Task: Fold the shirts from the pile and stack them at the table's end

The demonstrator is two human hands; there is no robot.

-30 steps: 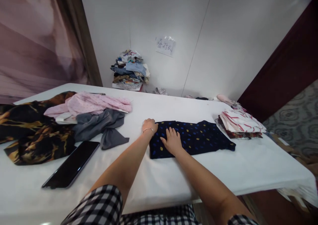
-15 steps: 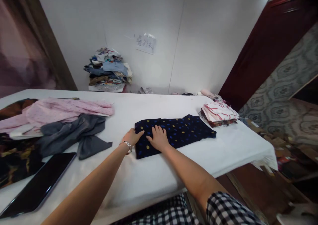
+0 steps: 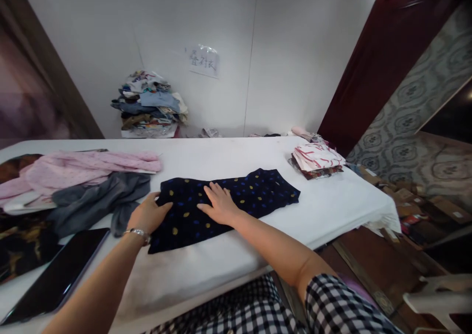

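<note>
A wide white surface [image 3: 228,270] fills the middle of the view, set against a pale wall with a dark red door frame on the right. At the far left edge of it lies a black and gold patterned cloth [image 3: 22,245], with a pink garment [image 3: 84,167] spread behind it and a grey garment [image 3: 99,201] crumpled just in front of the pink one. Near the middle lies a navy dotted garment [image 3: 250,191], folded into a long band that runs from the front left toward the back right. A heap of mixed clothes [image 3: 149,105] stands against the wall beyond the surface, below a paper note [image 3: 201,61]. A dark tablet [image 3: 55,275] lies flat at the front left, close to the grey garment. A small folded stack [image 3: 317,159] with red and white stripes on top sits near the far right corner, well apart from the navy piece. The right hand [image 3: 219,206] rests palm down on the navy garment, fingers spread flat. The left hand [image 3: 149,216], with a bracelet [image 3: 138,232] at the wrist, is at the garment's left end, fingers curled loosely at its edge; whether they pinch the cloth cannot be told.
</note>
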